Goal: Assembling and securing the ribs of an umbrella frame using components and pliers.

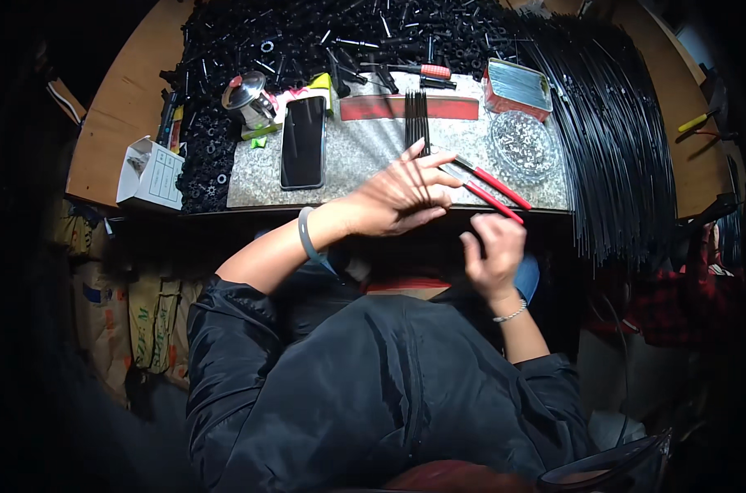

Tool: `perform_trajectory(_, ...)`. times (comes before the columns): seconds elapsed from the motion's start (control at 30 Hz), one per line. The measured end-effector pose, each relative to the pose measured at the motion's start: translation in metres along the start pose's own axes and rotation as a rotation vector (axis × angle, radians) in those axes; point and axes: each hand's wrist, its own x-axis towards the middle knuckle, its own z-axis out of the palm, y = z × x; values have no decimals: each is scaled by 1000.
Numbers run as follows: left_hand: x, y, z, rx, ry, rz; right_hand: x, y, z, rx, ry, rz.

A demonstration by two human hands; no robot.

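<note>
My left hand [410, 195] is over the pale mat [356, 174], fingers stretched out and apart, with nothing plainly gripped. Just beyond its fingertips lies a bundle of thin black rods [417, 115], its near end hidden by the hand. Dark thin streaks cross the back of this hand; I cannot tell whether they are shadows or rods. Red-handled pliers [501, 191] lie right of my left hand, their jaws partly covered. My right hand [498, 251], slightly blurred, hovers in front of the table edge below the pliers' handles. Its fingers are loosely bent, thumb apart, and no object shows in it.
A black phone [304, 144], a lidded metal cup [249, 100] and a white box [152, 174] stand left. A clear dish of small parts [524, 148] and a red-sided tin [517, 89] are right. Black parts [291, 41] heap behind; long black rods [615, 148] overhang the edge.
</note>
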Motion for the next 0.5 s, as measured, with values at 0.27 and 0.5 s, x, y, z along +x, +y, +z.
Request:
perform_trajectory(0.27,-29,-23,49,336,-71,80,4,48,-22,-306,-66,176)
perform_trajectory(0.5,-28,-12,38,422,-115,-91,7,56,-54,-346,-102,214)
